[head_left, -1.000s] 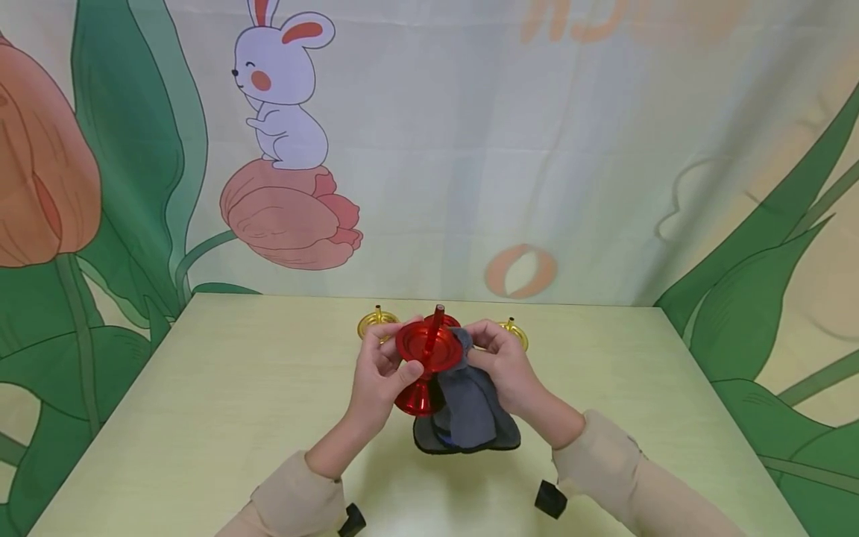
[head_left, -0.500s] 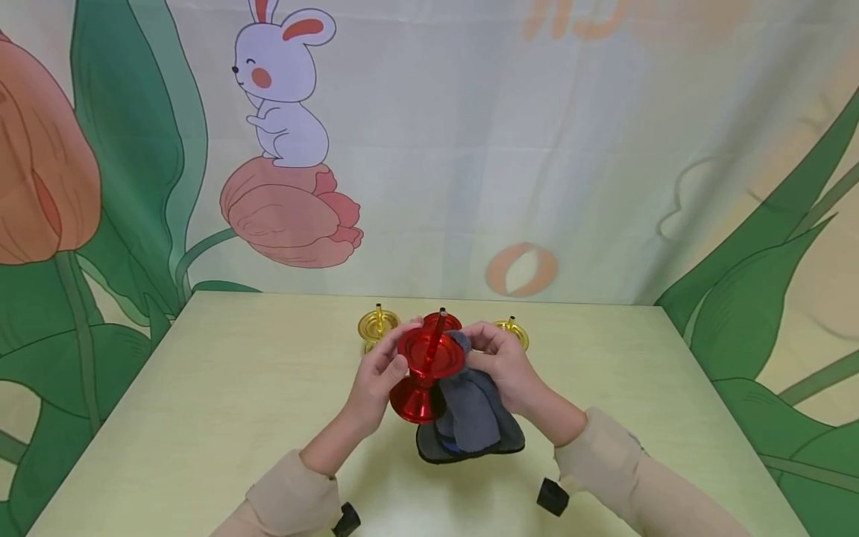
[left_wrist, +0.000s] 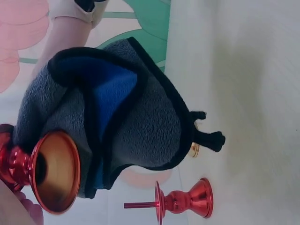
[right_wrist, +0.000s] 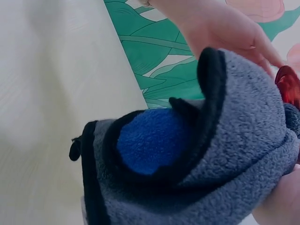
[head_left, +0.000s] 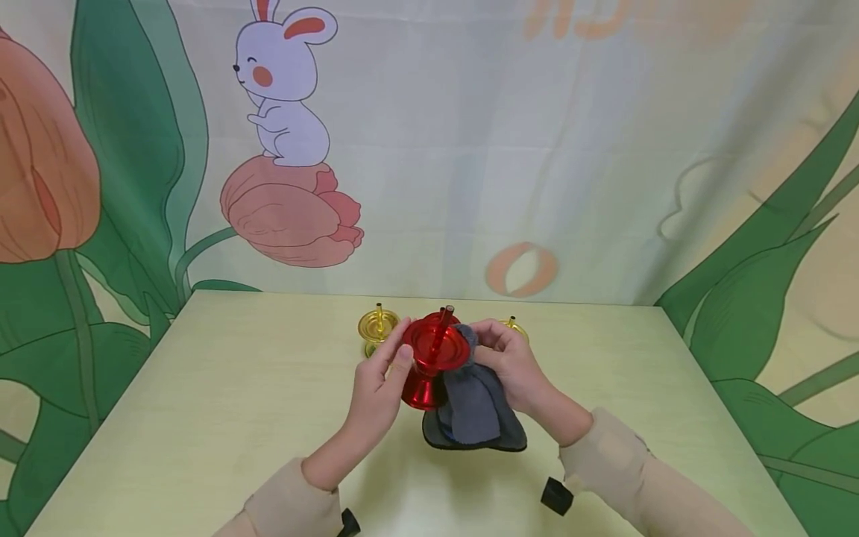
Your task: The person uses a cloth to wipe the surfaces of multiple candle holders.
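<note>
In the head view my left hand (head_left: 376, 391) holds a shiny red candlestick (head_left: 429, 391) upright above the table, fingers and thumb at the left side of its dish. My right hand (head_left: 513, 365) grips a grey cloth (head_left: 475, 410) at the right side of that dish, and the cloth's loose part hangs below. The left wrist view shows the hollow underside of the candlestick's base (left_wrist: 58, 173) and the cloth's blue inner face (left_wrist: 112, 101). In the right wrist view the bunched cloth (right_wrist: 248, 126) covers most of the candlestick.
A second red candlestick (left_wrist: 178, 201) stands on the table behind the held one. Gold candlesticks stand at the back, one on the left (head_left: 378, 326) and one on the right (head_left: 515, 327), partly behind my right hand. A printed curtain (head_left: 416, 149) hangs behind the pale table (head_left: 235, 418).
The candlestick dipped slightly, then rose and shifted a little right, with the cloth. My left thumb moved from the front of the dish to its left side. The right hand keeps its grip.
</note>
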Tool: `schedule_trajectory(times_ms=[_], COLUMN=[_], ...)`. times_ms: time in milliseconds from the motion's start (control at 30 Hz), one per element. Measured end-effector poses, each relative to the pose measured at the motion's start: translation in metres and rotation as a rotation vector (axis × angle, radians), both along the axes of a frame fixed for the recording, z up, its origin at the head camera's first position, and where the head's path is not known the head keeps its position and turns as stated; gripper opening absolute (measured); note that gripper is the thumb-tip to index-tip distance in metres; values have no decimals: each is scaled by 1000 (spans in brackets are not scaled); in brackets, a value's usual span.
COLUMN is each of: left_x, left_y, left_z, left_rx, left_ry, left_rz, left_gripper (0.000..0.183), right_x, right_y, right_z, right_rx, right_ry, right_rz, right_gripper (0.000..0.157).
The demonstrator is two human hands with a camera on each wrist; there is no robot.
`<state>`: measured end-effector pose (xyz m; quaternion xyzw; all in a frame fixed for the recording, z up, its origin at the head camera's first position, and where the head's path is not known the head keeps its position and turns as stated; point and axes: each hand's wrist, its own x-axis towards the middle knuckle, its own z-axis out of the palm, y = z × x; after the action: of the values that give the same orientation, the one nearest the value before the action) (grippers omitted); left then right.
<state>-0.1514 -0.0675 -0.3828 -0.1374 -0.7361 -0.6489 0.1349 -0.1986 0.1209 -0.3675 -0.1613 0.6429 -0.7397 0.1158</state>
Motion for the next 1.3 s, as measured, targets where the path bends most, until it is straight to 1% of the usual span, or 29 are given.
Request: schedule_trajectory(times_ms=[67, 167, 267, 367, 433, 500, 533, 567, 633, 667, 700, 767, 867, 933, 1033, 1100, 1133, 1167, 1233, 1300], left_x=[1, 1, -1, -3, -4, -6, -6, -7, -9, -10, -10, -9, -7, -4, 1, 4, 4, 5, 6, 4], left_y=[2, 4, 4, 0, -4, -8, -10, -12, -14, -15, -15, -15, -12, -10, -6, -3, -2, -1, 1, 3], left_z=[1, 2, 3, 2, 2, 1, 1, 2, 3, 4, 5, 6, 7, 6, 6, 7, 7, 7, 9, 10], left_rx=[-10, 21, 40, 51, 43, 15, -10, -36, -81, -98, -115, -131, -154, -207, -338, -430, -468, -497, -536, -560], left_ry=[-26, -84, -109, -110, -105, -100, -99, -104, -113, -118, -118, -105, -14, 73, 193, 224, 224, 206, 139, 52], left_rz=[-4, -19, -34, -93, -161, -239, -268, -291, -312, -307, -287, -213, -80, -6, 59, 86, 98, 108, 126, 147], left_gripper=[56, 70, 72, 69, 66, 66, 67, 68, 69, 70, 70, 67, 61, 57, 54, 55, 58, 61, 71, 82], right_x=[2, 5, 6, 6, 5, 4, 3, 3, 2, 1, 0, -1, -2, -2, -2, -1, 0, 0, 1, 2], right_y=[-2, -4, -5, -3, -1, 1, 2, 3, 5, 7, 7, 9, 11, 11, 11, 9, 8, 7, 5, 3], right_z=[1, 3, 3, 2, 1, -1, -2, -2, -3, -4, -4, -4, -5, -5, -4, -4, -4, -4, -4, -6], right_rx=[10, 23, 27, 34, 50, 70, 78, 82, 82, 78, 68, 49, 29, 25, 35, 55, 66, 83, 118, 162], right_ry=[10, 25, 34, 35, 32, 33, 33, 36, 35, 36, 33, 33, 37, 29, 4, -8, -11, -3, 25, 59], right_rz=[-14, -16, 0, 26, 48, 71, 83, 95, 107, 110, 113, 109, 94, 72, 16, -32, -52, -74, -109, -141], right_gripper=[22, 22, 21, 22, 25, 26, 26, 25, 24, 25, 26, 26, 27, 25, 23, 21, 20, 20, 22, 23])
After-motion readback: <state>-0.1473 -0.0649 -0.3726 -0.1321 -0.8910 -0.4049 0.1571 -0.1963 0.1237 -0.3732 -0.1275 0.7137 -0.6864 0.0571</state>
